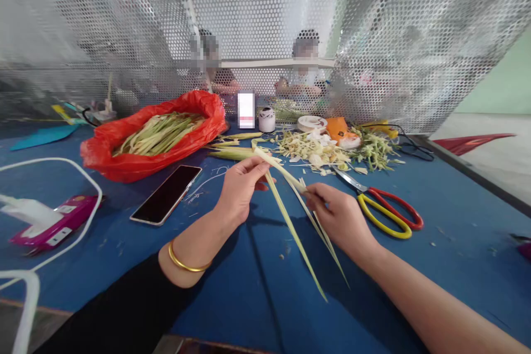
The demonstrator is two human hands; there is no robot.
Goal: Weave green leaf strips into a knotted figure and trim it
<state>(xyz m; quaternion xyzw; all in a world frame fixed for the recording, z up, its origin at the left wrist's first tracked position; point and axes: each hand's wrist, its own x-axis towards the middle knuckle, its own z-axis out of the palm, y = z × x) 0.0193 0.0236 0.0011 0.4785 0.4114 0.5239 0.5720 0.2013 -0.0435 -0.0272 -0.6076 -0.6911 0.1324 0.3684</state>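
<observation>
Pale green-yellow plant strips (290, 221), flat and leaf-like, stretch between my two hands above the blue table. My left hand (244, 182) pinches them between thumb and fingers, near a folded upper end. Closed around the other part is my right hand (338, 213), its fingertips pressed on the strip. Long loose ends hang down toward me from between the hands. Behind my left hand lies a small bundle of similar strips (232, 152). Scissors (384, 204) with one red and one yellow handle rest just right of my right hand.
A red plastic bag (120, 168) full of strips stands back left, near a phone (166, 196). Plant scraps (313, 149) are heaped at the back, by a tape roll (312, 123) and a small jar (266, 120). A purple power strip (62, 224) with white cable lies left.
</observation>
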